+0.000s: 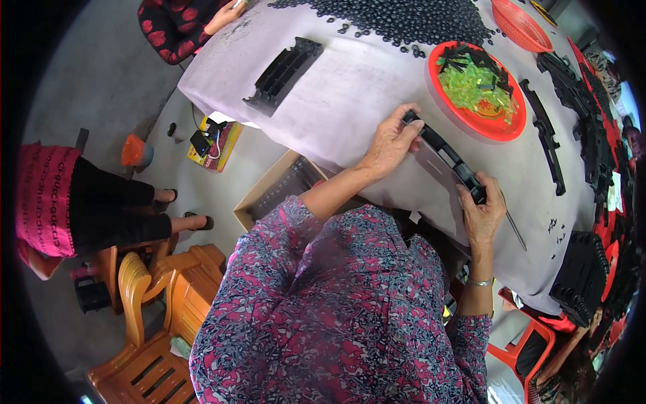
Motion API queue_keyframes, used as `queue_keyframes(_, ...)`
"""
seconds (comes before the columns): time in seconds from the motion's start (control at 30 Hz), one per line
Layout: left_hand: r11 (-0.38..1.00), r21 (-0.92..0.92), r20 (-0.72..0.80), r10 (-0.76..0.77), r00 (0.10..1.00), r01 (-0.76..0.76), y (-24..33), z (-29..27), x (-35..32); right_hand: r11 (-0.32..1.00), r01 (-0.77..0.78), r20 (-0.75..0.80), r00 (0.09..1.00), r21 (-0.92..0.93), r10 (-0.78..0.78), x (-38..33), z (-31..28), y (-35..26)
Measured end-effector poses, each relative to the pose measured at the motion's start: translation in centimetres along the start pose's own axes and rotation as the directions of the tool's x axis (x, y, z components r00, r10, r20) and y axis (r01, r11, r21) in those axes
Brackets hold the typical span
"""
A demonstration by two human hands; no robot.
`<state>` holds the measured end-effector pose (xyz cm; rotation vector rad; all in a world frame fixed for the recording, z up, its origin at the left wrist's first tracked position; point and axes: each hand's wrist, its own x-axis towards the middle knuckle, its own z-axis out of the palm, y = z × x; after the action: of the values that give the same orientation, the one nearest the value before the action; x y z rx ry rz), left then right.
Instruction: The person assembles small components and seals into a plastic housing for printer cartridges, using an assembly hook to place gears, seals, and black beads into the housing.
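Between my two hands I hold a long black plastic part (pixel 444 152), slightly curved and divided into compartments, above the pale tablecloth. My left hand (pixel 396 141) grips its far end, thumb on top. Closed round the near end is my right hand (pixel 483 205). A thin metal rod (pixel 515 231) sticks out beside the right hand; whether that hand holds it or it lies on the cloth, I cannot tell. Just beyond the part stands a red basin (pixel 494 126) with shiny green-yellow strips (pixel 474 84) and black pieces in it.
A similar black part (pixel 284 75) lies at the left on the tablecloth (pixel 363 81). Small black round pieces (pixel 397 20) are heaped at the back, near a red basket (pixel 521 25). More black parts (pixel 544 131) lie right. An open cardboard box (pixel 250 198) stands below the table edge.
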<state>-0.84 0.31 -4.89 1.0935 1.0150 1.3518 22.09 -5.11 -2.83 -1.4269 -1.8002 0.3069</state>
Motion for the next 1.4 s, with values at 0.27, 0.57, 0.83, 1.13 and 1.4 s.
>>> queue_keyframes(0.27, 1.000, -0.015, -0.039, 0.008, 0.999, -0.009, 0.1, 0.0, -0.1, 0.997, 0.062, -0.070, 0.996, 0.042, -0.059, 0.2, 0.7, 0.5)
queue_keyframes(0.57, 0.999, 0.012, -0.024, 0.031, 0.999, -0.031, 0.3, 0.0, -0.5, 0.978, -0.071, -0.207, 0.972, 0.196, 0.112, 0.0, 1.1, 0.5)
queue_keyframes(0.83, 0.995, 0.046, -0.027, 0.090, 0.996, -0.089, 1.0, 0.1, -1.0, 0.978, -0.060, -0.156, 0.983, 0.201, 0.093, 0.1, 0.9, 0.7)
queue_keyframes(1.13, 0.983, 0.120, -0.013, 0.143, 0.990, -0.140, 0.9, -0.4, -1.1, 0.934, -0.151, -0.153, 0.966, 0.324, 0.209, 0.0, 0.9, 0.3)
queue_keyframes(1.4, 0.971, -0.228, 0.034, 0.076, 0.997, -0.066, 2.5, 2.0, -1.8, 0.956, 0.293, -0.168, 0.942, -0.007, -0.290, -0.8, 0.5, -0.1)
